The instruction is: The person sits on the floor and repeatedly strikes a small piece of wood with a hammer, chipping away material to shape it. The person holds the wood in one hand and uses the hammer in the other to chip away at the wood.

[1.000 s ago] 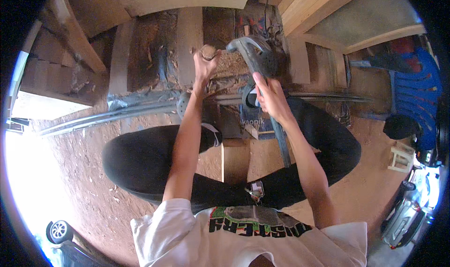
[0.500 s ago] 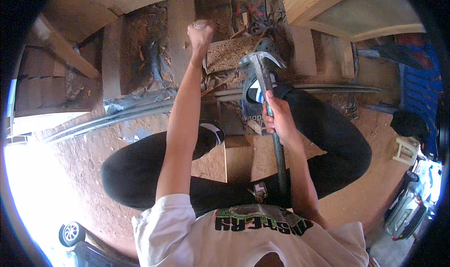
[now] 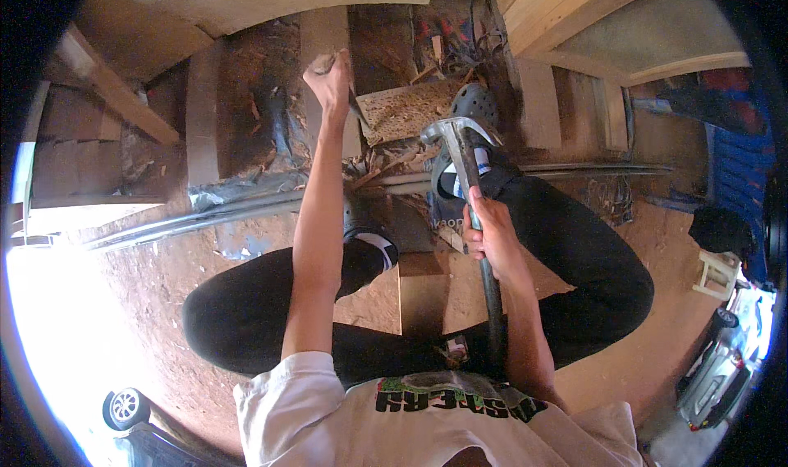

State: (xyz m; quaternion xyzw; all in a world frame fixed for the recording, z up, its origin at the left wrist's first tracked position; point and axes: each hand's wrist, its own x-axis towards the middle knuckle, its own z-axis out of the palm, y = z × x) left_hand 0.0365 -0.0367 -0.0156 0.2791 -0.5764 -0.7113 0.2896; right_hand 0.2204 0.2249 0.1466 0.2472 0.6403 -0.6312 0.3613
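Observation:
My right hand (image 3: 492,233) is wrapped round the handle of a claw hammer (image 3: 466,151), whose metal head points away from me above my right foot. My left hand (image 3: 330,81) is closed at the end of my outstretched arm, over a wooden plank. From this fist a slim, dark, pointed tool (image 3: 359,110) slants down towards a pitted brown board (image 3: 410,110); its exact kind cannot be made out. The board lies just right of the fist, beyond the hammer head.
Grey pipes (image 3: 246,208) run across the ground in front of me. Wood chips and scraps lie among the planks. Wooden frames (image 3: 566,24) stand at the far right, with a blue slatted thing (image 3: 743,167) and a small stool (image 3: 714,274) nearer. My bent legs flank a wooden block (image 3: 423,295).
My left hand has moved left and slightly nearer, turning so the dark pointed tool shows. My right hand still grips the hammer, whose head sits a little lower in view.

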